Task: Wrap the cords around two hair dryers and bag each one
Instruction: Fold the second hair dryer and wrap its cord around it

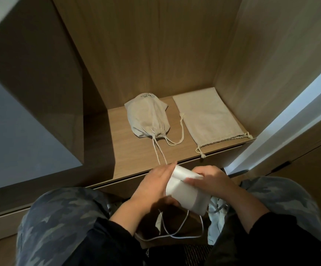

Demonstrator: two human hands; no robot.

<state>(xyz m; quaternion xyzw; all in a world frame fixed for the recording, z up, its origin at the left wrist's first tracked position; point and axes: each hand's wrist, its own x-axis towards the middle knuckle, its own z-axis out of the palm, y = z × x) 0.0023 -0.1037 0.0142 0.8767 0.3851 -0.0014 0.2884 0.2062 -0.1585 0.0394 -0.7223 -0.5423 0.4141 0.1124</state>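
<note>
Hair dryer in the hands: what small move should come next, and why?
Probably begin winding the cord round the hair dryer. The left hand and right hand both hold it, yet the cord hangs in loose loops below. The full bag is drawn shut; the flat bag lies empty-looking beside it.

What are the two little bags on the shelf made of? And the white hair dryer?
The full bag and the flat bag look like beige woven cloth, perhaps cotton: matte, creased, with twisted rope drawstrings. The hair dryer looks like smooth white plastic, hard and faintly shiny where light falls on it.
</note>
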